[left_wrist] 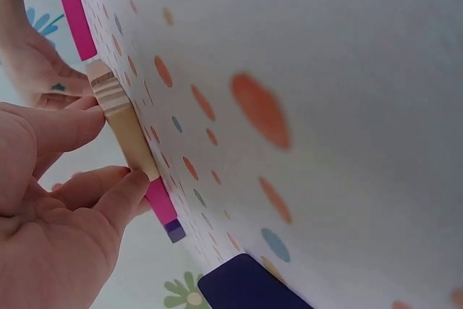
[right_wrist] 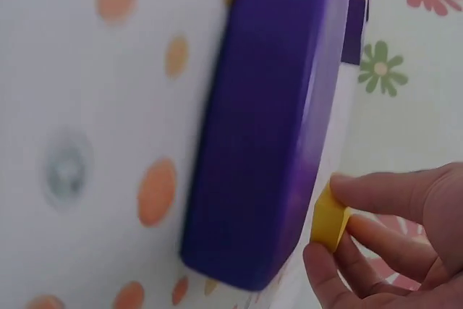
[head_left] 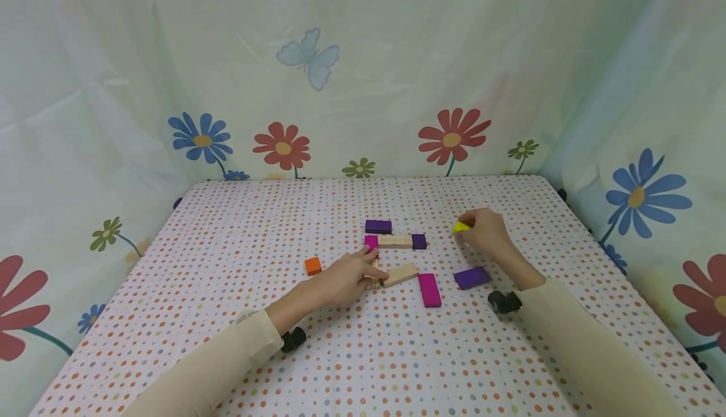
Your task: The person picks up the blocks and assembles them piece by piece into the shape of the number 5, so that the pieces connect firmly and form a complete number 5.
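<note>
My left hand (head_left: 345,278) is at a flat arrangement of blocks, thumb and fingertips holding a plain wooden block (left_wrist: 132,135), mostly hidden under the hand in the head view. Its fingers also reach a magenta block (head_left: 371,240) at the corner. From that corner another wooden block (head_left: 395,241) runs right to a small purple block (head_left: 418,241). A third wooden block (head_left: 400,274) slants away near my left thumb. Off to the right, my right hand (head_left: 488,234) pinches a small yellow block (right_wrist: 329,218) between thumb and fingers.
A purple block (head_left: 378,226) lies behind the arrangement. A magenta block (head_left: 430,290) and another purple block (head_left: 472,277) lie front right, an orange block (head_left: 313,266) to the left. The dotted tabletop (head_left: 255,215) meets hanging floral sheets (head_left: 363,89) behind and at both sides.
</note>
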Motion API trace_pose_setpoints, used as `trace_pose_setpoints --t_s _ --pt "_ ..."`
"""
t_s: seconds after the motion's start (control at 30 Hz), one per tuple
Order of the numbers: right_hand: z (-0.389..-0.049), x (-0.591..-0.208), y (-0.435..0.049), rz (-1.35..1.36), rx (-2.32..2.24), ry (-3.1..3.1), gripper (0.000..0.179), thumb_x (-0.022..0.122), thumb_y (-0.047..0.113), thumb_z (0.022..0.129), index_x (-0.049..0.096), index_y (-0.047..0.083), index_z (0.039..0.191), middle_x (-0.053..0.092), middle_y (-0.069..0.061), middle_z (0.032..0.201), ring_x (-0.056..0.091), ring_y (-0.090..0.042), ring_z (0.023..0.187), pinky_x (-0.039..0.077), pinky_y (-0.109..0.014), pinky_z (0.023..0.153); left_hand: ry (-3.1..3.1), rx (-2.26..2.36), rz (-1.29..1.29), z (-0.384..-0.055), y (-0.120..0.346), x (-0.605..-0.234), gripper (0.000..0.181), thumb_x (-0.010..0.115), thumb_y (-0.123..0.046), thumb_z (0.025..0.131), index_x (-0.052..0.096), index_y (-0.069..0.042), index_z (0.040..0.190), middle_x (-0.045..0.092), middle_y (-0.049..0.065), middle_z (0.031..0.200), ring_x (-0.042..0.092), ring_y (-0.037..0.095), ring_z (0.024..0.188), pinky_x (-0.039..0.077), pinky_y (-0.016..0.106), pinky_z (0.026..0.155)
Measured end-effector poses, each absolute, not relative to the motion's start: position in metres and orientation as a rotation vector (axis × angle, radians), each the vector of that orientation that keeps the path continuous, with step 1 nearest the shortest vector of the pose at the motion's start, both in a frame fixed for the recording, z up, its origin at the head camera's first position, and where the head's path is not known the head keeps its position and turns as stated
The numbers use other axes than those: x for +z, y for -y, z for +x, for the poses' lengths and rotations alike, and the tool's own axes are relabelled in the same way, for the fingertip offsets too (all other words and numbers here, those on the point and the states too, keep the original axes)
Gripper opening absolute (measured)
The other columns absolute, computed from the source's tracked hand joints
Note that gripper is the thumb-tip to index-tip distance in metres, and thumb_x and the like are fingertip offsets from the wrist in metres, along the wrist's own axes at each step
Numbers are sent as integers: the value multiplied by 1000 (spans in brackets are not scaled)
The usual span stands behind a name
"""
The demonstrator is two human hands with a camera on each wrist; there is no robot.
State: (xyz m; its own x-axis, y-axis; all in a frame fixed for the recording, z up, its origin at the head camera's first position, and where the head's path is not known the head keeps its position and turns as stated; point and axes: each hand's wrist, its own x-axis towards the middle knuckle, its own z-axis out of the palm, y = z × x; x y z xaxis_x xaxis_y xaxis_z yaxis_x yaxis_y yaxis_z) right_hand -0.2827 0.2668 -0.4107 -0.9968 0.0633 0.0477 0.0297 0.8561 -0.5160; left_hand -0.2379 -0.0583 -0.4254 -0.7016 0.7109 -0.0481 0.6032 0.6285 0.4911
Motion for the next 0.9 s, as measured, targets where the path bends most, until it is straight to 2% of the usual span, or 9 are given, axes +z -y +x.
trace_pose_setpoints --t_s 0.27,0.53,0.77,0.9 --pt "-263 -404 -253 61 875 3014 40 75 5 95 67 -9 132 71 -30 126 68 -41 111 59 -53 98 -2608 675 1076 -240 57 -427 36 55 -10 109 71 -18 140 31 18 173 20 40 165 22 63 131" --pt "-244 -401 -234 345 861 3114 34 81 1 89 74 -4 122 74 -21 120 69 -29 102 61 -46 91 -2615 664 1070 -240 59 -427 36 56 -10 109 71 -18 140 31 18 172 21 40 164 23 63 131" --pt "-244 -406 -229 406 842 3146 33 81 0 89 75 -5 121 75 -20 118 70 -26 100 62 -44 93 -2618 657 1071 -239 58 -426 36 56 -9 109 71 -18 140 32 19 172 22 41 164 24 64 130" --pt "-246 -406 -233 425 851 3142 34 82 3 90 74 -6 122 76 -20 117 72 -27 99 63 -42 88 -2615 661 1073 -239 58 -426 36 56 -9 109 71 -18 140 33 19 172 22 41 164 24 64 130"
